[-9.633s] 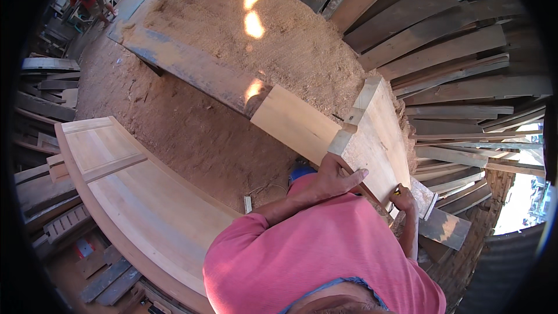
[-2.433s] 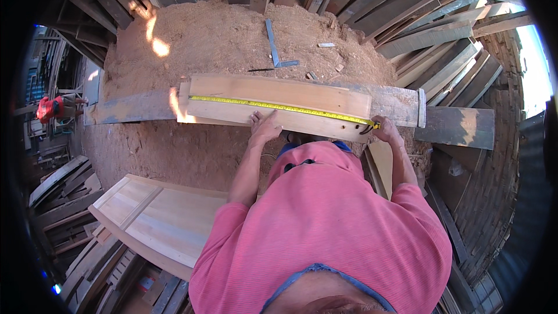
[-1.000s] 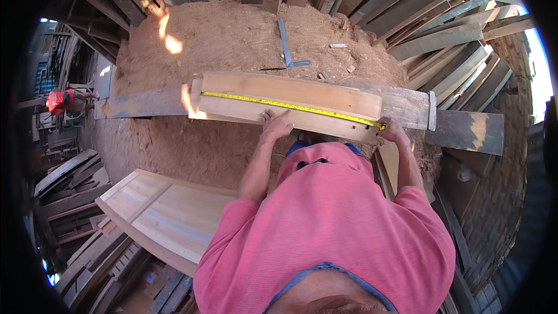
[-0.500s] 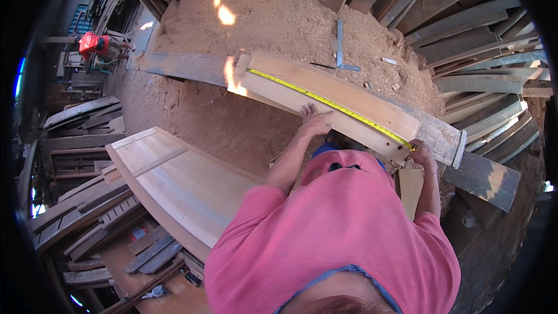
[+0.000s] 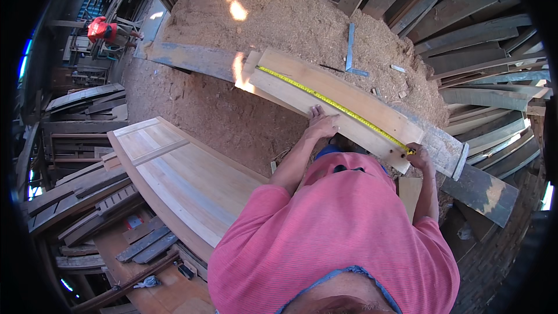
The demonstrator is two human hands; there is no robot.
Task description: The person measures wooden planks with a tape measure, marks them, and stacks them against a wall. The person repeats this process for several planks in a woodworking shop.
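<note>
Pale board (image 5: 325, 96) lying slantwise across a grey plank (image 5: 192, 61), sawdust heap (image 5: 302, 20) beyond, yellow tape (image 5: 337, 107) stretched along its length. Best kept taut and parallel to the edge — left hand (image 5: 321, 125) pressed flat, fingers spread, pinning tape and board; right hand (image 5: 417, 157) closed round the tape's near end at the board's corner. Worth reading the mark from straight above, without letting the far hook slip. Hard to make out: tape markings, the hook end lost in sun glare (image 5: 239, 72), the case hidden inside the right hand — square (image 5: 351, 52) on the sawdust only partly clear.
</note>
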